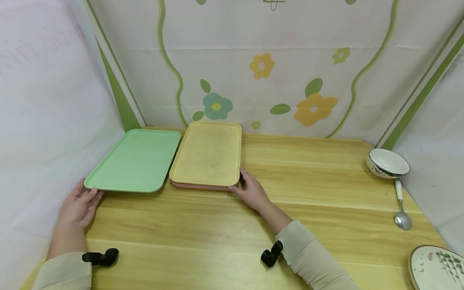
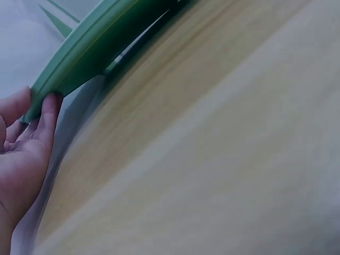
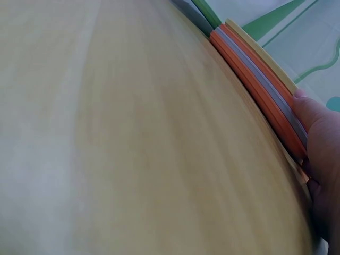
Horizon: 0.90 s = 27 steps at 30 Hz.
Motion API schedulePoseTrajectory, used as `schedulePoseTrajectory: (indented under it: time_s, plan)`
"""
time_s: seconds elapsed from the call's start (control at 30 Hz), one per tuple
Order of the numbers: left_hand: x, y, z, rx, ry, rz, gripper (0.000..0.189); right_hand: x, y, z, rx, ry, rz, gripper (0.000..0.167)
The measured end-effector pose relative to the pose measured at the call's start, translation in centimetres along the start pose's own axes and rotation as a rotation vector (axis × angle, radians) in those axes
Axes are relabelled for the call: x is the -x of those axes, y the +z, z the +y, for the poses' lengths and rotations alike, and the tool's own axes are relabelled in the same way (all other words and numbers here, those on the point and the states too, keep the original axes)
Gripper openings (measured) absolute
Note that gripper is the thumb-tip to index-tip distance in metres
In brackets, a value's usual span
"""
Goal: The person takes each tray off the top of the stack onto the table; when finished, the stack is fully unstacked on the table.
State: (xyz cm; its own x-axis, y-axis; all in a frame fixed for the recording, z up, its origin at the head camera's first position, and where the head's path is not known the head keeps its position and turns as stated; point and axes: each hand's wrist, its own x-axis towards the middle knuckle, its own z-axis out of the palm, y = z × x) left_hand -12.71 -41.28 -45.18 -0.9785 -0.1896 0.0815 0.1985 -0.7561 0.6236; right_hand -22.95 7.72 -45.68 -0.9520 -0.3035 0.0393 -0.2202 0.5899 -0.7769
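My left hand point(image 1: 80, 205) pinches the near left corner of a light green tray point(image 1: 135, 161), thumb on top and fingers beneath. In the left wrist view the green tray point(image 2: 79, 58) is raised off the table at this corner. My right hand point(image 1: 251, 192) holds the near right corner of a stack of trays, topped by a yellow tray point(image 1: 206, 155). The right wrist view shows orange and grey tray edges point(image 3: 260, 87) under the yellow one, with the thumb point(image 3: 305, 109) against them. Some right fingertips are hidden behind the stack.
On the wooden table point(image 1: 217, 237), a patterned bowl point(image 1: 388, 163) stands at the far right. A spoon with a white handle point(image 1: 400, 207) lies in front of it. A patterned plate point(image 1: 436, 268) sits at the near right corner. Fabric walls point(image 1: 290, 80) border the back and sides.
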Motion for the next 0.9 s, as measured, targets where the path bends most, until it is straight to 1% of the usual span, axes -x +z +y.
schedulePoseTrajectory:
  time_s: [0.1,0.17,0.23,0.3,0.37,0.5,0.7,0.9]
  plan:
    - [-0.3,0.4,-0.4,-0.035,0.006,0.108,0.072,0.0,0.0,0.0,0.004,-0.002,0.001,0.094]
    - [-0.6,0.8,-0.6,-0.095,-0.008,0.192,0.084,-0.1,0.0,0.1,0.009,-0.003,0.003,0.093]
    - [-1.0,1.3,-0.8,-0.166,-0.031,0.273,0.092,-0.1,0.0,0.1,0.011,-0.003,0.004,0.093]
    - [-1.5,1.8,-1.0,-0.212,-0.047,0.333,0.094,-0.1,0.0,0.1,0.011,-0.001,0.004,0.093]
    - [-1.8,2.3,-1.1,-0.229,-0.055,0.390,0.093,-0.1,0.0,0.1,0.008,0.000,0.003,0.093]
    - [-2.6,2.8,-1.3,-0.232,-0.053,0.468,0.093,-0.1,0.1,0.1,0.003,0.006,0.002,0.093]
    - [-3.6,3.3,-1.4,-0.267,-0.075,0.545,0.090,0.0,0.2,0.1,-0.001,0.014,0.000,0.094]
    - [-4.3,3.7,-1.4,-0.288,-0.096,0.631,0.085,0.0,0.1,0.0,-0.002,0.008,0.001,0.095]
